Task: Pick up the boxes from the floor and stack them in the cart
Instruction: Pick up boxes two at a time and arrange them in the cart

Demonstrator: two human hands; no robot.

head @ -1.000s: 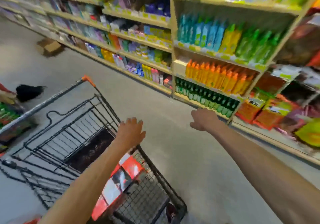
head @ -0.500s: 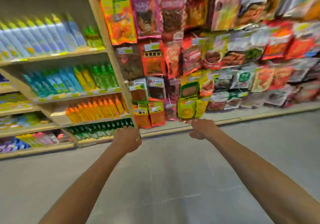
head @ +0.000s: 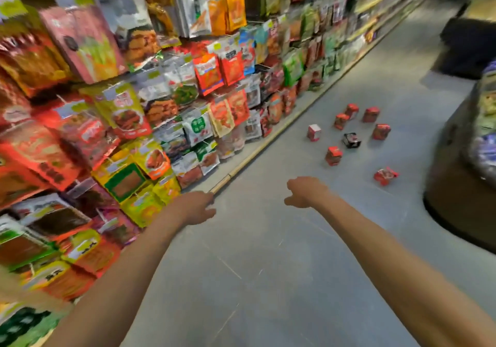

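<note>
Bright, even store light, source out of frame; no hard shadows. Floor (head: 268, 266) grey with soft sheen, faint scratches legible. Heavy motion blur and blocky smear over hanging packets (head: 107, 132) at left, print unreadable. Boxes (head: 333, 155) small, soft-edged. Wide-angle bend: shelf line curves, corners stretch. Display (head: 456, 199) at right edge smeared, darker beneath.
</note>
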